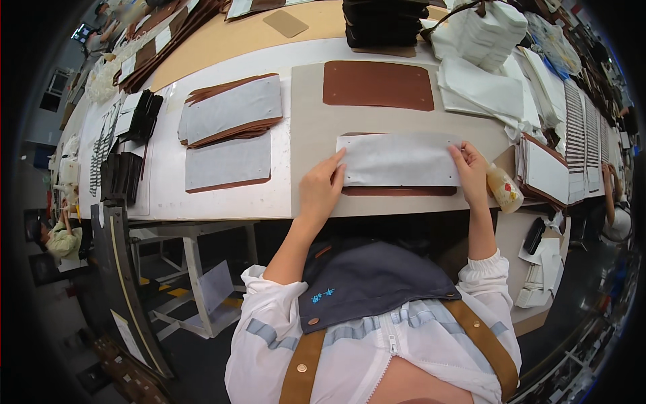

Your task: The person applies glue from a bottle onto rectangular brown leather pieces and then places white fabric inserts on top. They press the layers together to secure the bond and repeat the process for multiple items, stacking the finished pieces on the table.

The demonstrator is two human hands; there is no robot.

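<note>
A light grey rectangular sheet (pixel 402 160) lies over a reddish-brown panel (pixel 398 191), whose lower edge peeks out beneath it. My left hand (pixel 321 185) grips the sheet's left edge, thumb near the top corner. At the right edge my right hand (pixel 474 170) pinches the sheet between thumb and fingers. Small holes show near the sheet's corners. Another brown panel (pixel 378 85), with nothing on it, rests flat just beyond. Close beside my right hand, a pale yellow bottle (pixel 505 188) leans over. How the sheet and the panel under it are joined, I cannot tell.
To the left sits a stack of grey and brown panels (pixel 232 111), with a grey sheet (pixel 229 161) nearer. Black folded pieces (pixel 121 176) stand at the left edge. White sheets (pixel 481 91) and a tall dark stack (pixel 383 23) are at the back. Other people work farther off.
</note>
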